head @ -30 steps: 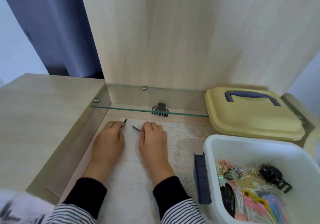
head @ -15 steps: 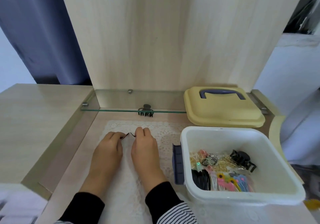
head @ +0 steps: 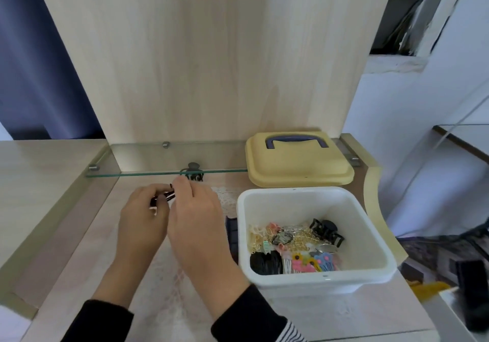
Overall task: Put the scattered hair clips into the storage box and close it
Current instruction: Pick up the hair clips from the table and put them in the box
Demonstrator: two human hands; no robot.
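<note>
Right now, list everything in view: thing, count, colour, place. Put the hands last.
storage box: one, white, open, on the desk right of the hands
lid: one, yellow with a blue handle, behind the storage box
clips in the box: many, mixed colours, piled on its floor
claw clip: one, dark, under the glass shelf
glass shelf: one, clear, along the wooden back panel
lace mat: one, white, under the hands
black hair clips: count unclear, between the two hands
left hand: grips the black hair clips
right hand: fingertips at the same clips, grip hidden
</note>
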